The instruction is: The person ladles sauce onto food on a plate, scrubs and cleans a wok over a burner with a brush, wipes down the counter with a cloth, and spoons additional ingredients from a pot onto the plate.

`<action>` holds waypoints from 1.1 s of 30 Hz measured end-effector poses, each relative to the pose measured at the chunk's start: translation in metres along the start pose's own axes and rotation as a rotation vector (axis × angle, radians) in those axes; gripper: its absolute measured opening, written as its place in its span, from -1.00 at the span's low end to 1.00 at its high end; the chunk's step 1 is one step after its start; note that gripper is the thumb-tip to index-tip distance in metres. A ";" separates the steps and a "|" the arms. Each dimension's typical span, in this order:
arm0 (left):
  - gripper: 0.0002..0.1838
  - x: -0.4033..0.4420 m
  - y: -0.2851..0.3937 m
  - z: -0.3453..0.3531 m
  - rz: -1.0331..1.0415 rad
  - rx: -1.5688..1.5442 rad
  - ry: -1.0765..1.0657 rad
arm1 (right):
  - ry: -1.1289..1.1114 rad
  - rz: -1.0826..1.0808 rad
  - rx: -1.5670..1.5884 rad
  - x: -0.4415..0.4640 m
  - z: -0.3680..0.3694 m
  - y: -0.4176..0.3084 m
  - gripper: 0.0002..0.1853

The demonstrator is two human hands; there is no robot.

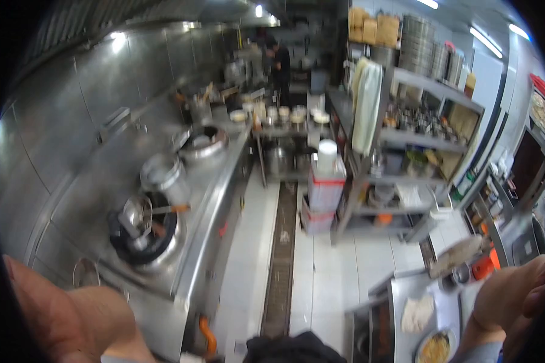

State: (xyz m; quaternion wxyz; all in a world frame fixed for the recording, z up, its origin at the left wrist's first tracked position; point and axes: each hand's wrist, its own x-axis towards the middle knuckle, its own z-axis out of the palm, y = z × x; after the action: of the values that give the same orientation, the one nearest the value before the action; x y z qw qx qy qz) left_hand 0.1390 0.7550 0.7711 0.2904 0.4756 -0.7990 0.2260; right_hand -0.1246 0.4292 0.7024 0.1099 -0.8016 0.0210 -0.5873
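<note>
My left hand point(79, 317) is raised close to the camera at the lower left, and its fingers run out of view past the dark rim. At the lower right my right hand point(508, 296) is lifted in the same way, its fingers mostly cut off. Whether either one holds something is hidden. Beyond the left hand is a wok point(142, 233) on the steel range, with a wire strainer point(138, 210) and an orange-handled utensil point(171, 209) in it. Near the right hand, a white cloth point(418, 314) and a plate of food point(436, 348) lie on a steel counter.
A steel pot point(163, 178) and a second wok station point(203, 142) line the range. Stacked boxes point(327, 187) and a steel shelf rack point(418, 142) stand right of the floor drain point(280, 254). A person point(280, 69) in dark clothes is at the back.
</note>
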 end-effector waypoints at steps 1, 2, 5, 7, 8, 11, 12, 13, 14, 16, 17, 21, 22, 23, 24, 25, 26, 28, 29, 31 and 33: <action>-0.73 -0.001 -0.010 0.007 -0.013 0.013 -0.012 | 0.016 0.030 -0.001 -0.003 0.007 0.014 -0.75; -0.73 -0.002 -0.020 0.013 -0.035 0.015 -0.025 | 0.028 0.052 -0.002 -0.004 0.014 0.028 -0.75; -0.72 -0.005 -0.048 0.043 -0.026 -0.014 -0.017 | 0.033 0.075 -0.042 -0.011 0.022 0.058 -0.75; -0.72 -0.005 -0.069 0.052 0.003 -0.033 -0.011 | 0.054 0.083 -0.064 -0.012 0.028 0.074 -0.74; -0.72 -0.002 -0.080 0.056 0.023 -0.046 -0.016 | 0.068 0.090 -0.071 -0.010 0.029 0.080 -0.74; -0.71 0.002 -0.125 0.073 0.072 -0.088 0.012 | 0.127 0.079 -0.123 -0.006 0.033 0.103 -0.74; -0.71 0.004 -0.143 0.078 0.081 -0.112 0.026 | 0.152 0.088 -0.146 -0.005 0.034 0.110 -0.74; -0.71 0.009 -0.163 0.084 0.087 -0.155 0.045 | 0.181 0.109 -0.171 0.000 0.033 0.115 -0.73; -0.71 0.016 -0.188 0.091 0.106 -0.196 0.070 | 0.237 0.133 -0.205 0.003 0.033 0.120 -0.73; -0.71 0.019 -0.237 0.117 0.085 -0.279 0.205 | 0.410 0.167 -0.282 0.000 0.032 0.125 -0.73; -0.70 0.018 -0.266 0.141 0.029 -0.326 0.299 | 0.509 0.193 -0.319 -0.007 0.033 0.127 -0.72; -0.66 -0.020 -0.375 0.340 -0.786 -0.481 0.311 | 0.496 0.700 -0.380 -0.099 0.059 0.140 -0.72; -0.65 -0.069 -0.417 0.412 -1.057 -0.654 0.207 | 0.120 0.823 -0.615 -0.139 0.066 0.147 -0.66; -0.61 -0.157 -0.467 0.494 -0.822 -0.362 -0.097 | -0.056 1.292 -0.575 -0.170 0.086 0.132 -0.67; -0.54 -0.236 -0.478 0.573 -1.141 -0.644 -0.300 | -0.342 1.329 -0.573 -0.251 0.094 0.122 -0.66; -0.48 -0.144 -0.378 0.533 -1.001 -0.223 -1.015 | -0.539 1.475 -0.670 -0.301 0.113 0.079 -0.63; -0.45 -0.176 -0.350 0.568 -0.818 -0.416 -1.098 | -0.472 1.691 -0.635 -0.322 0.115 0.048 -0.63; -0.41 -0.149 -0.273 0.584 -0.637 -0.953 -1.231 | -0.208 1.955 -0.673 -0.350 0.106 -0.001 -0.63; -0.40 -0.136 -0.248 0.594 -0.542 -1.082 -1.277 | -0.050 2.037 -0.749 -0.358 0.100 -0.020 -0.62; -0.40 -0.091 -0.214 0.608 -0.333 -1.135 -1.323 | 0.037 2.010 -0.910 -0.370 0.080 -0.032 -0.64; -0.41 -0.042 -0.198 0.622 -0.173 -0.956 -1.216 | 0.142 1.886 -1.000 -0.372 0.056 -0.020 -0.65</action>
State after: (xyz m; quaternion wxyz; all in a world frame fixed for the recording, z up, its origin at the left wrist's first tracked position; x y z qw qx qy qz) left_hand 0.1772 0.2971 0.3059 -0.0087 0.3997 -0.7888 -0.4668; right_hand -0.1885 0.5173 0.3417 0.1770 -0.3796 0.8771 -0.2353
